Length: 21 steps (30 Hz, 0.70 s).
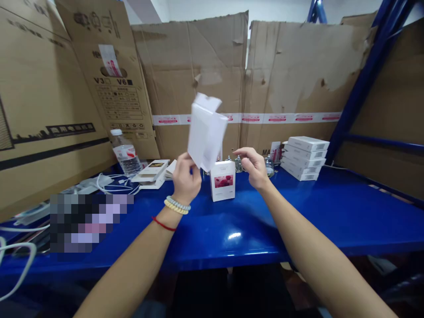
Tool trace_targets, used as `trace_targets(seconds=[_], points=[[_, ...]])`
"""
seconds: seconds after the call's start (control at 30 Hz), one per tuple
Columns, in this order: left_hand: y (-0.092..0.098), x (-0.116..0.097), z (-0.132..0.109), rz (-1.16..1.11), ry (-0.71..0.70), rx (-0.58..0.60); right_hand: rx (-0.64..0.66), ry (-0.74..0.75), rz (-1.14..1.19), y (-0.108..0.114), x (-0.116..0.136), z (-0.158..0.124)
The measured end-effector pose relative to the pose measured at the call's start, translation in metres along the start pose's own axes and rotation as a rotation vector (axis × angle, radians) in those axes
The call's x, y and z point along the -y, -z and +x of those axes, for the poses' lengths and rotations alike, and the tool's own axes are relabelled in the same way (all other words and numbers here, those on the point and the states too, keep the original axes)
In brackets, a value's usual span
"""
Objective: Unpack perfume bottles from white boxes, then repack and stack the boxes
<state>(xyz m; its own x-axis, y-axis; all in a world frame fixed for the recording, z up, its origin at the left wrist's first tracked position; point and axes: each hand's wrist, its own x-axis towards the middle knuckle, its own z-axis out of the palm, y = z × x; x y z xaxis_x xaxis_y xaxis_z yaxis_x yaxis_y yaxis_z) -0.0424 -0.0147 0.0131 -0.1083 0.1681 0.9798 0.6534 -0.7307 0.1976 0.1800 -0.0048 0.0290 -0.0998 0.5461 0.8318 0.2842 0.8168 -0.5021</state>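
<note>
My left hand [187, 177] is closed on the lower corner of a white carton [206, 134], holding it tilted in the air. The carton's top flaps stand open, and motion blurs it a little. Just below stands an upright white box [223, 186] with a red flower picture on its front. My right hand [253, 168] hovers to the right of that box with index finger and thumb apart, and nothing shows between them. Behind it are small glass bottles [238, 163] with shiny tops, partly hidden by the box and the hand.
A stack of white boxes [305, 158] stands at the right. On the left are open white boxes [153, 171], a water bottle [124, 152] and white cables [107, 187]. Tall cardboard sheets [198, 66] wall the back of the blue table [228, 247].
</note>
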Motion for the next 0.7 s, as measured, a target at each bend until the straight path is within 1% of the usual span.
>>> trace_targets(seconds=[0.07,0.17,0.23,0.27,0.37,0.47,0.57,0.63,0.7], points=[[-0.003,-0.007,-0.006,0.023,-0.097,0.098,-0.009,0.029,0.032,-0.001,0.002,-0.001],[-0.007,-0.01,-0.011,0.015,-0.137,0.232,0.019,-0.033,0.091,-0.004,0.003,-0.003],[-0.008,-0.009,-0.011,0.008,-0.151,0.276,0.006,-0.096,0.14,-0.008,0.006,-0.003],[-0.008,-0.009,-0.011,0.01,-0.161,0.287,-0.022,-0.135,0.163,-0.009,0.008,-0.002],[-0.006,-0.012,-0.009,0.013,-0.178,0.293,-0.131,-0.254,0.215,-0.014,0.014,0.001],[-0.002,-0.019,-0.007,0.012,-0.162,0.256,-0.172,-0.302,0.243,-0.014,0.014,0.003],[0.003,-0.024,-0.005,-0.035,-0.078,0.176,-0.163,-0.322,0.249,-0.012,0.012,0.003],[0.005,-0.022,-0.003,-0.169,0.01,0.13,-0.127,-0.327,0.271,-0.01,0.013,0.001],[0.004,-0.017,-0.002,-0.372,0.113,0.134,-0.052,-0.329,0.313,-0.008,0.018,0.0]])
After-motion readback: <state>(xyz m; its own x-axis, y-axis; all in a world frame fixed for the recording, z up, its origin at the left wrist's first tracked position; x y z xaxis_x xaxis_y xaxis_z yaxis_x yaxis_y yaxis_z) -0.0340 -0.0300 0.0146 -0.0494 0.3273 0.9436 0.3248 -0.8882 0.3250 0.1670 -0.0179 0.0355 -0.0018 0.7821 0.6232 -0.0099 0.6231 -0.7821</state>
